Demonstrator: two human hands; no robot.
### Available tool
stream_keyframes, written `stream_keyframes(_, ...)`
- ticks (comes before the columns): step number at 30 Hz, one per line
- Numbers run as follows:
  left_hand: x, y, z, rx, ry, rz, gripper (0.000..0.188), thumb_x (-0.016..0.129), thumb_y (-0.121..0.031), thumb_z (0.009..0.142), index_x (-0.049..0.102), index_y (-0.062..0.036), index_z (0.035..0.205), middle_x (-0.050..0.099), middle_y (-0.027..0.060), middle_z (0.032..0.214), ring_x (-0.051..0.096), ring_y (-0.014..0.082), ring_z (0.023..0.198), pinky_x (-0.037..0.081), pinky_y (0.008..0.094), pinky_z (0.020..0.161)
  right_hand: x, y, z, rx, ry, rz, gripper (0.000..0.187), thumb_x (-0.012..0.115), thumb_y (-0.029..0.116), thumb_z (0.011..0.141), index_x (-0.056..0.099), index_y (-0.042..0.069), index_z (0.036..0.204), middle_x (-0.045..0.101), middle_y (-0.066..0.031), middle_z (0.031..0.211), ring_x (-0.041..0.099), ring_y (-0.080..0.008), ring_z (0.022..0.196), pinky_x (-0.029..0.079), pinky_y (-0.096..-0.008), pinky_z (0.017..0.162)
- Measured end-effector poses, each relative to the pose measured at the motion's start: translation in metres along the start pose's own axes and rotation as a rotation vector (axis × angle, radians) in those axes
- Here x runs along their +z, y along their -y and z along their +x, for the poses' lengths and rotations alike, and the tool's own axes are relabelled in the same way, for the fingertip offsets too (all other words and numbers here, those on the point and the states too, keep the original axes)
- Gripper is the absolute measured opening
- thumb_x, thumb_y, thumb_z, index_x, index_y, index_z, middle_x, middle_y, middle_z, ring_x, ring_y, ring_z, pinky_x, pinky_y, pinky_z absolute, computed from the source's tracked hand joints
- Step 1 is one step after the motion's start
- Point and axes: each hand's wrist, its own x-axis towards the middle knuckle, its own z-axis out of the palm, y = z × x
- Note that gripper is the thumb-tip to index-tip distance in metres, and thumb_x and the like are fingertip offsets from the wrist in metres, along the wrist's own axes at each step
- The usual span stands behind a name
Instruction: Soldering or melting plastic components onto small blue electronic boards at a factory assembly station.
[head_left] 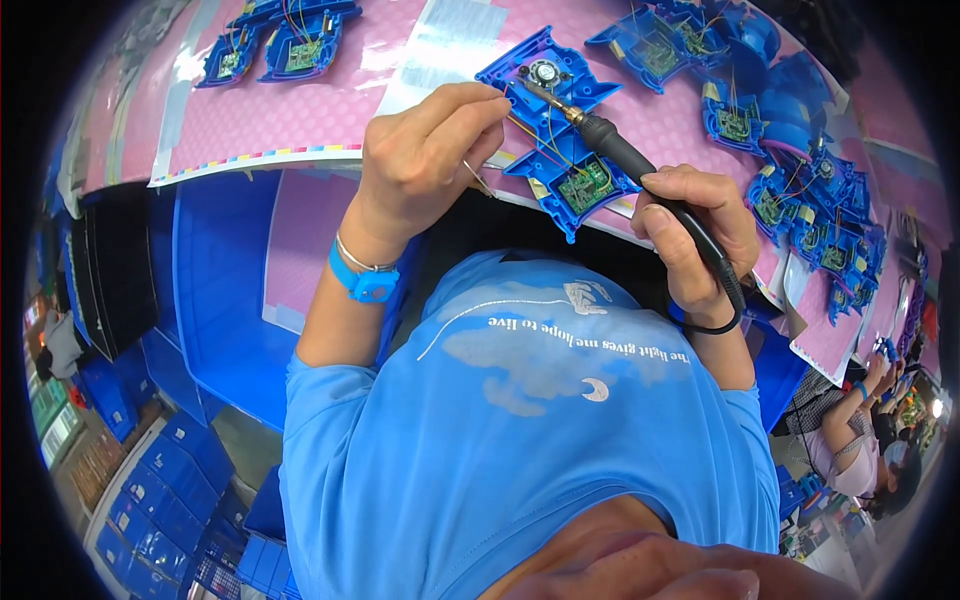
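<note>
Just right of the left hand [430,145] lies a blue casing [584,91]

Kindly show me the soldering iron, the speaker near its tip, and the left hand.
Soldering iron [622,150]: head view, on the black handle.
Speaker [544,73]: head view, on the round centre.
Left hand [415,155]: head view, on its back.
</note>
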Motion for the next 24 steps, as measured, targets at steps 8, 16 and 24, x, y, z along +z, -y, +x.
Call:
stream_keyframes(8, 0.008, 0.007, -0.001, -0.025, 0.04, -0.038, 0.02, 0.081, -0.002, 0.077, 0.072, -0.0038, 0.095, 0.074, 0.0062, 0.097, 0.074, 0.0207, 0.075, 0.059, 0.0283, 0.062, 0.0, -0.003, -0.001, 0.001, 0.001, -0.006, 0.024, 0.065, -0.001, 0.092, 0.061, -0.006, 0.115, 0.066, -0.0144, 0.088, 0.062, -0.0153, 0.072, 0.049, -0.0281, 0.065)
stream_keyframes(16, 0.009, 0.009, -0.003, 0.0, 0.014, -0.041, 0.02, 0.081, -0.002, 0.077, 0.073, -0.0041, 0.095, 0.075, 0.0062, 0.1, 0.075, 0.0208, 0.076, 0.06, 0.0281, 0.062, 0.003, -0.005, 0.001, 0.001, 0.015, -0.018, 0.024, 0.065, -0.002, 0.092, 0.062, -0.006, 0.115, 0.067, -0.0135, 0.089, 0.063, -0.0147, 0.074, 0.05, -0.0276, 0.067)
stream_keyframes(24, 0.013, 0.012, -0.004, -0.002, -0.001, -0.065, 0.019, 0.081, -0.002, 0.078, 0.074, -0.005, 0.095, 0.076, 0.0062, 0.099, 0.075, 0.021, 0.076, 0.06, 0.0277, 0.061, 0.002, -0.004, -0.001, -0.007, -0.005, 0.008, 0.023, 0.065, -0.003, 0.092, 0.062, -0.006, 0.114, 0.067, -0.0132, 0.089, 0.062, -0.0143, 0.073, 0.05, -0.0274, 0.066)
